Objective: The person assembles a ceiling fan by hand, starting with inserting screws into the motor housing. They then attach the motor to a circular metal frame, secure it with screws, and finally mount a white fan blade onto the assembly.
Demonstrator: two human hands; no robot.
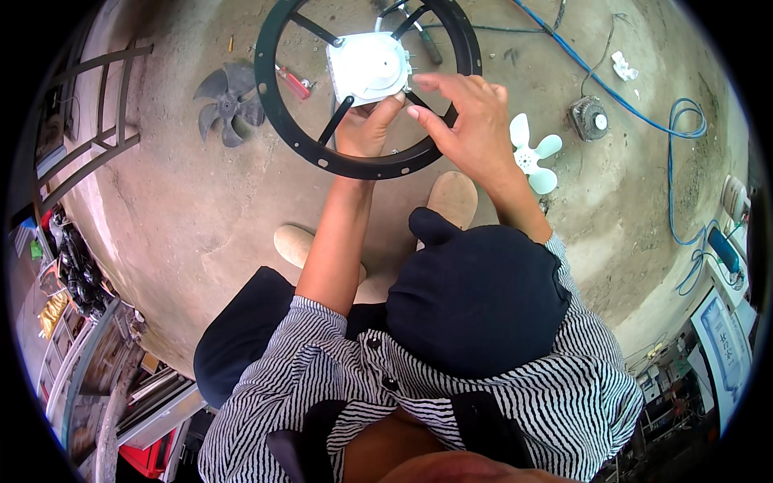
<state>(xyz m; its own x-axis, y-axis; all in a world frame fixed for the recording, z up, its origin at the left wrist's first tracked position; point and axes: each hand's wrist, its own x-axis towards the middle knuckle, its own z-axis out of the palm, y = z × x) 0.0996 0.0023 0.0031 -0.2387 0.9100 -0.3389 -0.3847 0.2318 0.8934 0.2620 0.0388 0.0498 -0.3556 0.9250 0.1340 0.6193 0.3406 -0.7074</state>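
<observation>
A black round fan bracket [362, 165] with spokes carries a white motor housing [368, 66] at its centre, held above the concrete floor. My left hand [366, 129] grips the housing from below, thumb up against its lower edge. My right hand [467, 113] rests on the ring's right side, fingers reaching toward the housing's right edge where small terminals show. Both forearms rise from striped sleeves.
On the floor lie a grey fan blade [228, 103] at the left, a white fan blade [531, 153] at the right, a small motor [590, 117], a red-handled screwdriver [294, 82] and a blue cable [644, 113]. Metal racks stand at the left.
</observation>
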